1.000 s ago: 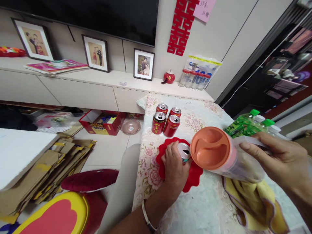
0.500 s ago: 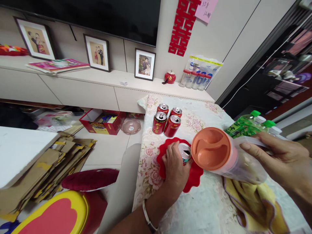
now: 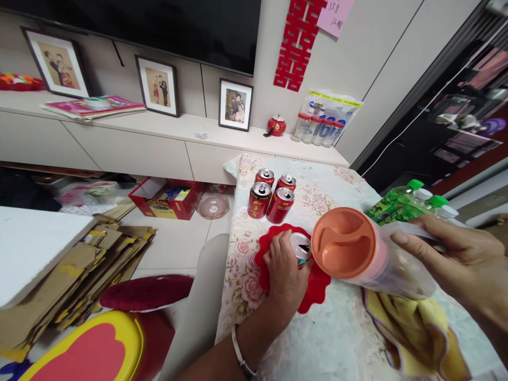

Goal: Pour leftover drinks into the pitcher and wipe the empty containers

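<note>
My left hand (image 3: 283, 270) is wrapped round an opened drink can (image 3: 300, 247) that stands on a red scalloped mat (image 3: 317, 288) on the floral tablecloth (image 3: 317, 338). My right hand (image 3: 456, 256) grips a clear plastic jug with an orange lid (image 3: 345, 243), held on its side above the mat, lid toward the can and nearly touching it. Several red cans (image 3: 272, 196) stand together farther back on the table.
A yellow cloth (image 3: 416, 323) lies under the jug. Green-capped bottles (image 3: 400, 203) sit at the right. Behind is a low cabinet (image 3: 130, 143) with picture frames, a red pot (image 3: 275, 126) and jars (image 3: 315, 129). Flattened cardboard (image 3: 75, 275), a red box (image 3: 166, 198) and cushions cover the floor at left.
</note>
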Demonstrator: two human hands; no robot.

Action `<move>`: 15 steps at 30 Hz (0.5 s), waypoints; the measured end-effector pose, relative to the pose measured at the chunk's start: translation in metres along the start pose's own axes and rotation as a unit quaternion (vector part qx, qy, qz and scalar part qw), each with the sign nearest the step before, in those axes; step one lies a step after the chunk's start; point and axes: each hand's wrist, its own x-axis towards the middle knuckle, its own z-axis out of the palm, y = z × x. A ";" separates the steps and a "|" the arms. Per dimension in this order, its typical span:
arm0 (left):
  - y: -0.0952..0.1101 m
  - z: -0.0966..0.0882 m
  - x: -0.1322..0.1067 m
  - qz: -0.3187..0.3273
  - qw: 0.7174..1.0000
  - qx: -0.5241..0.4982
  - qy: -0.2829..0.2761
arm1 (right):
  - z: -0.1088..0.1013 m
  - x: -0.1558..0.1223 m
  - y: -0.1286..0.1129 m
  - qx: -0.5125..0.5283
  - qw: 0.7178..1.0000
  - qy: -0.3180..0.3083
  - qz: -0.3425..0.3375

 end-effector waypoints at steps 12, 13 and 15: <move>-0.001 0.000 -0.001 0.003 1.000 -0.005 0.008 | 0.000 0.000 -0.003 0.001 1.000 0.001 -0.005; -0.001 0.000 -0.001 0.004 1.000 -0.005 0.009 | 0.000 0.000 -0.002 -0.001 1.000 0.001 -0.005; -0.002 0.000 -0.001 0.005 1.000 -0.005 0.010 | 0.000 -0.001 -0.001 -0.003 1.000 0.002 -0.005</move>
